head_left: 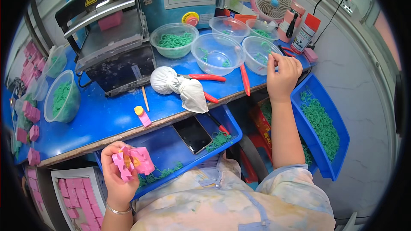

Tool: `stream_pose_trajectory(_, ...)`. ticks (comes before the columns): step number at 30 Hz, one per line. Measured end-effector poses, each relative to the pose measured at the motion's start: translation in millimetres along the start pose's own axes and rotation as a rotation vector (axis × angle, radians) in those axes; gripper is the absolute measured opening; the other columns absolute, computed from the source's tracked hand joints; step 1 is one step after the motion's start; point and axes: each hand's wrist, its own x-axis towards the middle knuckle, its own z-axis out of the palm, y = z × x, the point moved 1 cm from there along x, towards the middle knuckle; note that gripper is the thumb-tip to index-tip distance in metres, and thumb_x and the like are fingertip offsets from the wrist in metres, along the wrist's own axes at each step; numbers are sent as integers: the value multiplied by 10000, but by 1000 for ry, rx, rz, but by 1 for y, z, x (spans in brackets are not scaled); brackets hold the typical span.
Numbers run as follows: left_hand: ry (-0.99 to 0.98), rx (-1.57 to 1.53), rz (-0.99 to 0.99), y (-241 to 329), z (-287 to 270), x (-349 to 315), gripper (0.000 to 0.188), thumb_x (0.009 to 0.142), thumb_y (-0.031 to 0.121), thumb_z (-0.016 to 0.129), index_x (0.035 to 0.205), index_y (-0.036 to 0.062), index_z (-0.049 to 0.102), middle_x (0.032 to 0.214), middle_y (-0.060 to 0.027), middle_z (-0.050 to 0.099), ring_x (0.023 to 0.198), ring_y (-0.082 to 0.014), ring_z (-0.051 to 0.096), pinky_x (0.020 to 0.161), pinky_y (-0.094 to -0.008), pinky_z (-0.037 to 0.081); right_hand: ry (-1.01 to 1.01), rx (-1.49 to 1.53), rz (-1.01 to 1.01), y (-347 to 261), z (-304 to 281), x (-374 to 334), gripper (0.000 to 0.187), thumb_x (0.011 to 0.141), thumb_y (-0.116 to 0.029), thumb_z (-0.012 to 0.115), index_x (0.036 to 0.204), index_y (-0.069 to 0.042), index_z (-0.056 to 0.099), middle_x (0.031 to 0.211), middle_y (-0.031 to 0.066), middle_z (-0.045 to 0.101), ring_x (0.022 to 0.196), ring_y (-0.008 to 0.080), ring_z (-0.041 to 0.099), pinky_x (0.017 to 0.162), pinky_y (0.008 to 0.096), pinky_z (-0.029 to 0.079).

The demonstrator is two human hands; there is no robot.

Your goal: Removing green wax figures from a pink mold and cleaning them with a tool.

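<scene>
In my left hand (116,182), low on the left, is a pink block (143,161) split into two notched halves, with yellow-orange showing inside. Its fingers are closed around the halves, above a blue tray (165,143) with green rubbery loops along its near edge. My right hand (284,77) is raised at the right table edge, thumb and fingertips pinched together over the rim of a clear bowl (253,67) holding a few green loops. A green strand shows close to those fingertips; whether they grip it I cannot tell.
A black phone (192,134) lies in the blue tray. On the table are a heated press (113,38), a white cloth bundle (165,80), red-handled pliers (207,77), more bowls and a spray can (305,34). A blue bin (346,145) of green loops stands right.
</scene>
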Motion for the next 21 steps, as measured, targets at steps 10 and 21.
stream_pose_trajectory(10, 6, -300, -133, 2, 9, -7, 514, 794, 172, 673, 1147, 82, 311, 1092, -180, 496, 1015, -301, 572, 874, -410, 481, -35, -99, 13, 2, -2, 2, 146, 726, -170, 698, 851, -117, 644, 740, -4, 591, 765, 179, 557, 821, 363, 360)
stream_pose_trajectory(21, -110, -635, -355, 9, 18, 6, 563, 691, 84, 678, 1158, 81, 362, 1087, -122, 510, 959, -197, 535, 879, -333, 431, -418, 1154, -539, -203, -74, -5, 422, 809, -390, 588, 1027, -28, 592, 1017, 118, 597, 956, 269, 571, 837, 422, 430)
